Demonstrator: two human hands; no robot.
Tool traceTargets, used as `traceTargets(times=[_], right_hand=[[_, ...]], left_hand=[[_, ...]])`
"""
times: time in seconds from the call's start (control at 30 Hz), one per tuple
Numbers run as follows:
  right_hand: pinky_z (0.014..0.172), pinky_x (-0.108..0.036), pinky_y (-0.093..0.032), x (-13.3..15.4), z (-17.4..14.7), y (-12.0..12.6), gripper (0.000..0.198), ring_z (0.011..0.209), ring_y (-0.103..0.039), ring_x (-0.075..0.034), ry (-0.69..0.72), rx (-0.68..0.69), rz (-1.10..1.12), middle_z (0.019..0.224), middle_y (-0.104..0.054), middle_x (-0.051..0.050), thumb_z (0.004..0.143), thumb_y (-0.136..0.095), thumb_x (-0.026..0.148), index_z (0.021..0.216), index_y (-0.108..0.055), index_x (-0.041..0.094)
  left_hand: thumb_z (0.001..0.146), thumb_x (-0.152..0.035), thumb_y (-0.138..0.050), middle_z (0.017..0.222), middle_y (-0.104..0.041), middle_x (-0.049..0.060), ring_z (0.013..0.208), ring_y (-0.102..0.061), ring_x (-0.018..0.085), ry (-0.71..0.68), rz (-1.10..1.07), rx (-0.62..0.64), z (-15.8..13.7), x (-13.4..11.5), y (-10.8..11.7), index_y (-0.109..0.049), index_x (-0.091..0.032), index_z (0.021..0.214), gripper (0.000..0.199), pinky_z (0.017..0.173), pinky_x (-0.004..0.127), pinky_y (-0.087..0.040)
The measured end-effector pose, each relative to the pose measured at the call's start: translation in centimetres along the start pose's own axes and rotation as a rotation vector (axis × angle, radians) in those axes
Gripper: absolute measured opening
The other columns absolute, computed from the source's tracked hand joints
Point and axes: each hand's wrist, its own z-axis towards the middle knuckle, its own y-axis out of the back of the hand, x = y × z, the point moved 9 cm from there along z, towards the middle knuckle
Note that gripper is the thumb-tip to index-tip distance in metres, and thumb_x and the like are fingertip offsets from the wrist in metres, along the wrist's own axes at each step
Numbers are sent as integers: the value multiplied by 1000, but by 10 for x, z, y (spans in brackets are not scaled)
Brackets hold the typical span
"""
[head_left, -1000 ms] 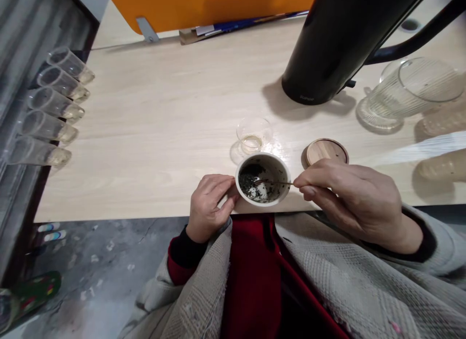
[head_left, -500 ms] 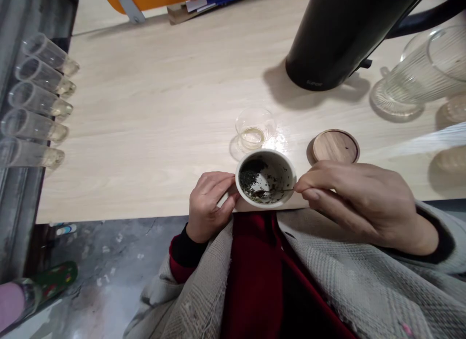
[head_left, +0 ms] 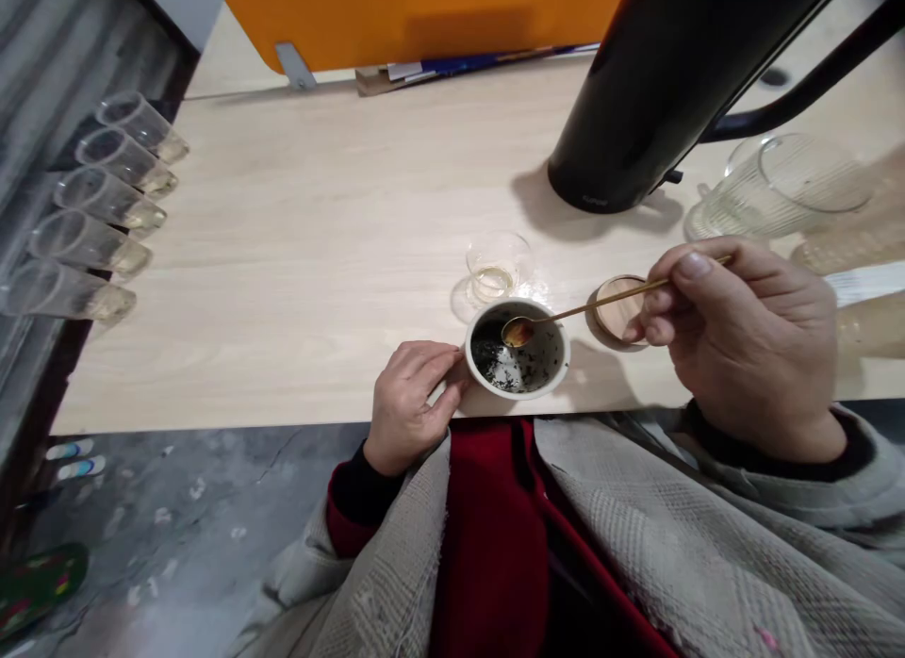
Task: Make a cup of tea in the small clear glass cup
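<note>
Overall, pale wood table [head_left: 283, 262]. Black kettle [head_left: 650, 92] stands right of centre, well back from the near edge; ribbed glass pitcher [head_left: 798, 182] beyond it toward the right edge. Right hand [head_left: 749, 347] raised near the front edge, right side; left hand [head_left: 414, 399] at the middle of the near edge. White mug [head_left: 519, 394] upright just beside that edge, left grip narrow against its side. Five clear cups [head_left: 91, 243] line the left edge. Wooden disc [head_left: 614, 320] lies right of the mug; small glass [head_left: 499, 257] just behind. Right grip pinches the gold spoon [head_left: 584, 308], its bowl over the mug. Dark leaves [head_left: 487, 352] inside.
</note>
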Motion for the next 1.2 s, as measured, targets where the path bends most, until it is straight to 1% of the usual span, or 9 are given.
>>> traceTargets(times=[0.3, 0.47, 0.57, 0.63, 0.7, 0.8, 0.87, 1.1, 1.2], right_hand=[[51, -27, -64, 12, 19, 4, 8, 48, -57, -10, 139, -60, 88, 66, -62, 1, 92, -75, 20, 85, -73, 17], [47, -25, -60, 17, 17, 3, 7, 48, -57, -10, 143, -75, 84, 65, -62, 1, 89, -76, 19, 84, -74, 16], [45, -22, -54, 34, 5, 5, 7, 49, -58, -10, 317, -158, 74, 66, -63, 1, 91, -72, 18, 85, -74, 16], [48, -24, -54, 44, -6, 4, 11, 51, -61, -10, 503, -228, -7, 67, -64, 1, 96, -67, 20, 88, -75, 18], [55, -28, -57, 45, -11, -9, 12, 57, -66, -13, 615, -176, -199, 68, -67, 2, 99, -65, 22, 94, -76, 21], [66, -32, -60, 28, -6, -29, 10, 66, -71, -15, 626, 3, -467, 70, -70, 3, 101, -66, 23, 104, -76, 24], [69, -34, -60, 24, -3, -29, 12, 69, -71, -16, 621, 21, -518, 71, -70, 3, 102, -65, 24, 107, -76, 26], [61, -34, -61, 43, -12, -19, 12, 62, -71, -16, 678, -145, -342, 68, -70, 2, 99, -67, 22, 100, -79, 23], [50, -31, -59, 51, -10, 10, 14, 51, -65, -15, 745, -313, -195, 63, -67, 2, 93, -67, 16, 90, -79, 21]], left_hand=[[94, -13, -66, 108, -79, 11, 100, -72, 26, -18, 3, -23, -2, -1, 1, -72, -17, 114, 22, 88, 44, -63], [94, -12, -67, 109, -79, 12, 101, -71, 26, -18, 0, -22, -2, -1, 1, -71, -16, 114, 22, 89, 44, -63], [94, -12, -67, 108, -79, 12, 100, -71, 27, -20, -1, -19, -3, -1, 1, -71, -16, 114, 21, 88, 44, -63], [94, -13, -67, 109, -79, 12, 100, -71, 26, -14, -5, -16, -3, 0, 0, -71, -17, 116, 22, 88, 44, -63], [94, -13, -67, 109, -79, 11, 101, -71, 27, -8, -4, -14, -3, 0, 0, -71, -17, 116, 23, 88, 44, -63], [95, -14, -67, 109, -79, 12, 100, -71, 27, -12, 5, -15, -4, 1, 0, -71, -17, 116, 22, 88, 45, -62], [94, -14, -67, 108, -79, 12, 100, -70, 27, -16, 5, -16, -4, 0, 0, -71, -16, 115, 21, 88, 45, -62], [94, -13, -66, 109, -79, 12, 101, -70, 27, -3, -27, -7, -4, 1, 0, -72, -16, 115, 22, 88, 44, -61], [94, -13, -67, 108, -79, 12, 100, -70, 26, -15, -31, -24, -4, 0, 1, -71, -16, 114, 21, 89, 43, -62]])
